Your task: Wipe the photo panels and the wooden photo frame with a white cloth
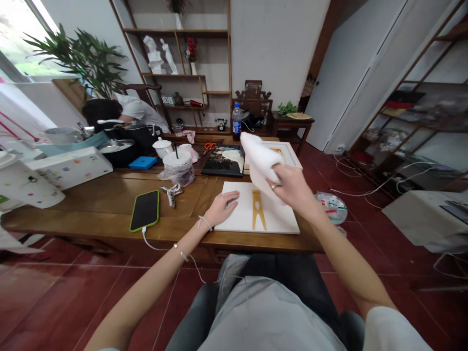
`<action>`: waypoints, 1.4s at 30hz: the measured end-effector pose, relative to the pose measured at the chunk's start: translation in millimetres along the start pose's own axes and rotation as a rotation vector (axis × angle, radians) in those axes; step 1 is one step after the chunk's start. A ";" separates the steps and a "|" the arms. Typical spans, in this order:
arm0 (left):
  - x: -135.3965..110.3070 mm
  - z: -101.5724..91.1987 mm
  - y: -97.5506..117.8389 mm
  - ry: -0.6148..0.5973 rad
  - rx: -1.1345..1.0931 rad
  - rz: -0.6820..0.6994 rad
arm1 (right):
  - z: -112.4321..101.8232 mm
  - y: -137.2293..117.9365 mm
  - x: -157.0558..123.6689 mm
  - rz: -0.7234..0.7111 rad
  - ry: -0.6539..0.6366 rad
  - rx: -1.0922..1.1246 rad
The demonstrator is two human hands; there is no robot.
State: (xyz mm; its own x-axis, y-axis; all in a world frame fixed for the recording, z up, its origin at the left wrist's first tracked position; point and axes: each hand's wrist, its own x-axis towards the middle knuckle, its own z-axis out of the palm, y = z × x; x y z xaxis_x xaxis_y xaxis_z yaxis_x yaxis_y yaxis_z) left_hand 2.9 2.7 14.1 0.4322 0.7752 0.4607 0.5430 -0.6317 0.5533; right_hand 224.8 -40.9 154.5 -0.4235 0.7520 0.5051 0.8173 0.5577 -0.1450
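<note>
A white board [234,217] lies flat near the table's front edge. On it is a flat gold shape [259,214] with two legs and an oval hole, like a clothes peg. My left hand [222,207] rests on the board's left side, fingers stretched out, holding nothing. Raised above the right part of the board, my right hand [290,187] is closed around a soft white tissue-like sheet [261,153]. The sheet is blurred and hangs partly over the board, so its exact kind is unclear.
Behind the board are a dark picture panel [224,161], a blue-labelled bottle [237,122] and orange scissors [209,146]. To the left lie a charging phone [145,210], a lidded cup [177,163] and a blue box [143,162]. A person [141,109] leans over the table at far left.
</note>
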 end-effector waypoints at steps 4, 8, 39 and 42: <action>0.6 -0.6 -0.4 -0.012 0.008 -0.033 | 47.3 -15.6 20.5 -0.334 -0.122 -0.124; 0.5 -0.4 -2.4 0.003 -0.012 -0.060 | 88.9 -13.7 27.3 -0.357 -0.393 -0.167; -1.1 1.5 -1.3 -0.003 -0.050 -0.062 | 15.2 41.3 -24.2 0.079 -0.188 -0.475; -0.9 1.6 -1.2 -0.006 -0.044 -0.062 | 46.2 46.9 -34.0 -0.102 -0.288 -0.385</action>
State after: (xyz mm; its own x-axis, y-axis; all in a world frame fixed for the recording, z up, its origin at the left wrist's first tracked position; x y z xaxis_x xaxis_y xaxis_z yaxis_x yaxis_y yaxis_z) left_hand 3.0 2.8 11.9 0.4034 0.8126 0.4206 0.5366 -0.5824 0.6106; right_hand 259.5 -24.1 91.2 -0.5551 0.7975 0.2363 0.8282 0.5038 0.2454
